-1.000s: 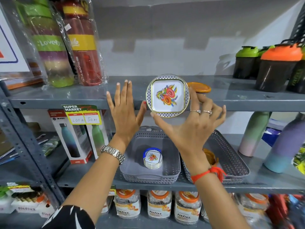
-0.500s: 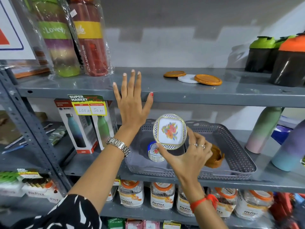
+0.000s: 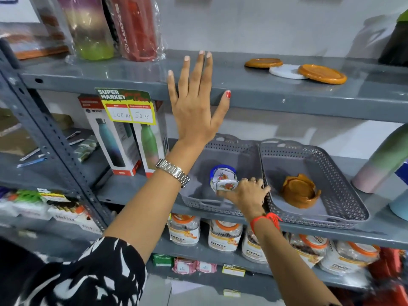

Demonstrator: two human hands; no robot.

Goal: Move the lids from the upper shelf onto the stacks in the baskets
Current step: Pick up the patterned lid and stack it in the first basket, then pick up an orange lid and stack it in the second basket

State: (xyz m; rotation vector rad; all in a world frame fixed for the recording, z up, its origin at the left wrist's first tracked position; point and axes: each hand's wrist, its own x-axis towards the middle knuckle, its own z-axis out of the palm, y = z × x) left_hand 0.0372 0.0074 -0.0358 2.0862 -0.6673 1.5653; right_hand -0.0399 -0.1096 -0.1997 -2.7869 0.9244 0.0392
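Observation:
My right hand [image 3: 245, 193] is down in the left grey basket [image 3: 198, 202], holding a white floral lid [image 3: 227, 185] against the stack of floral lids [image 3: 221, 174] there. The right grey basket [image 3: 337, 195] holds a stack of orange lids [image 3: 299, 191]. On the upper shelf [image 3: 254, 100] lie two orange lids [image 3: 263, 62] [image 3: 322, 74] and a white lid [image 3: 286, 71] between them. My left hand [image 3: 195, 104] is spread flat, fingers apart, against the upper shelf's front edge, holding nothing.
Wrapped bottles [image 3: 132, 25] stand at the upper shelf's left. Boxed bottles [image 3: 114, 138] with a price tag sit left of the baskets, pastel bottles [image 3: 382, 160] to the right. Snack jars [image 3: 225, 237] fill the shelf below.
My right hand carried the floral lid down from in front of the upper shelf into the left basket, onto the floral stack. My left hand stayed spread at the shelf edge.

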